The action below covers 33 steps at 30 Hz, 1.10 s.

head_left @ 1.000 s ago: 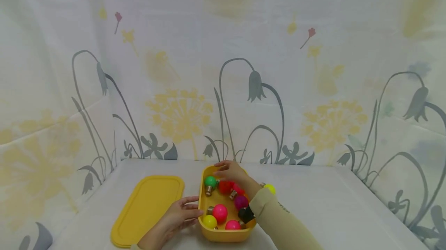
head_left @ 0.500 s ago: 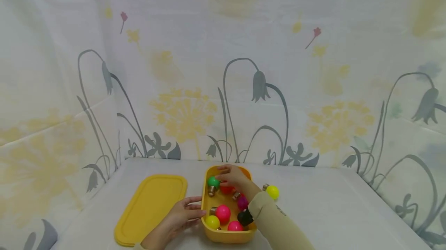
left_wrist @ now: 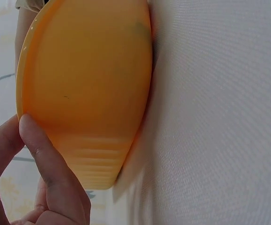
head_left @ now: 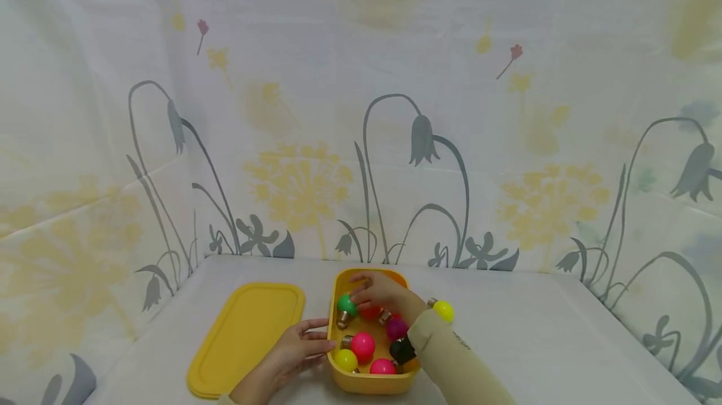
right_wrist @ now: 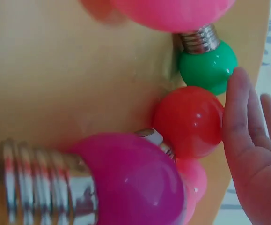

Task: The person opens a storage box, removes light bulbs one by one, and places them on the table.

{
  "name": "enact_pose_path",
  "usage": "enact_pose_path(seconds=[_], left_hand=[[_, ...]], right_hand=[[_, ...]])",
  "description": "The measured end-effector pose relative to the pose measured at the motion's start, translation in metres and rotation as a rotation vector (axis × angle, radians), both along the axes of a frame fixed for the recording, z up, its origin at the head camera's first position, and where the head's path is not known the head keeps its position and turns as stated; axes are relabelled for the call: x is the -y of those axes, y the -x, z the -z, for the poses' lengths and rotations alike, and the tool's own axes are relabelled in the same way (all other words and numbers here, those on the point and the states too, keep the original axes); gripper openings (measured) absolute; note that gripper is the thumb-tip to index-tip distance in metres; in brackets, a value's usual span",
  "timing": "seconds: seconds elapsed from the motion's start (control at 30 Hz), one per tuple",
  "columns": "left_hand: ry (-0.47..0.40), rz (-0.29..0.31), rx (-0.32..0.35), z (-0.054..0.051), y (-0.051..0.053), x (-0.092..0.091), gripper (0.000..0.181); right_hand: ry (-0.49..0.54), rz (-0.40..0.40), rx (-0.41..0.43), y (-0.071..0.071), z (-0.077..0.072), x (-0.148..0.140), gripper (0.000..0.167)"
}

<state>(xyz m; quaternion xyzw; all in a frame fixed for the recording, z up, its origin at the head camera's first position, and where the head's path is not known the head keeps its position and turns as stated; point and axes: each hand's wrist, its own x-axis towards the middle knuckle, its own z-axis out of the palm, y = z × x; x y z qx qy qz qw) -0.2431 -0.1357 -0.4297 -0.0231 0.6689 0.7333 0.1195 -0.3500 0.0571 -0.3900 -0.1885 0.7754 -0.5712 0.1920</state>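
Note:
A yellow box (head_left: 372,385) holds several coloured light bulbs with metal screw bases. My left hand (head_left: 301,345) is at its left side; in the left wrist view, thumb and finger pinch the box's rim, one fingertip on the outer wall. Reaching into the far half is my right hand (head_left: 386,292). In the right wrist view its fingers are straight, touching or very near the green bulb (right_wrist: 208,68) and the red bulb (right_wrist: 189,122). A purple bulb (right_wrist: 135,183) lies closest to that camera. Nearer the front are a pink bulb (head_left: 363,347) and a yellow bulb (head_left: 346,360).
The flat yellow lid (head_left: 248,336) lies on the white-covered table left of the box. Outside the box, to its right, sits one more yellow bulb (head_left: 444,311). A flower-printed curtain (head_left: 361,110) hangs behind. A black device (head_left: 402,351) shows by my right wrist.
Within the box, my right hand has come slightly nearer to me, and the green bulb has shifted the same way. My left hand keeps its place on the rim. The head view has turned slightly.

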Motion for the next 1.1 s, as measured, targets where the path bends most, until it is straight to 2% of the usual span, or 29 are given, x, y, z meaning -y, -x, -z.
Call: enact_pose_path(seconds=[0.13, 0.27, 0.33, 0.43, 0.6, 0.8, 1.1], left_hand=[[-0.001, -0.003, 0.003, 0.0, 0.0, 0.0, 0.062], [-0.001, -0.009, 0.0, 0.0, -0.001, 0.001, 0.061], [-0.006, -0.008, -0.003, 0.001, -0.001, 0.002, 0.061], [-0.012, -0.01, 0.0, 0.001, -0.001, 0.002, 0.061], [-0.004, -0.008, 0.01, 0.0, 0.001, 0.001, 0.062], [0.001, -0.016, 0.021, 0.0, 0.001, 0.001, 0.062], [0.002, -0.008, 0.007, 0.0, 0.0, -0.001, 0.061]], right_hand=[[-0.081, -0.032, -0.023, -0.003, -0.002, -0.004, 0.044], [-0.176, -0.086, -0.08, -0.005, -0.002, -0.005, 0.047], [-0.184, -0.118, -0.089, -0.006, -0.002, -0.004, 0.047], [-0.245, -0.147, -0.15, -0.009, -0.004, -0.002, 0.045], [-0.379, -0.151, -0.219, -0.014, -0.006, 0.002, 0.036], [-0.37, -0.149, -0.181, -0.017, -0.002, 0.007, 0.035], [-0.39, -0.121, -0.235, -0.021, 0.0, 0.01, 0.025]])
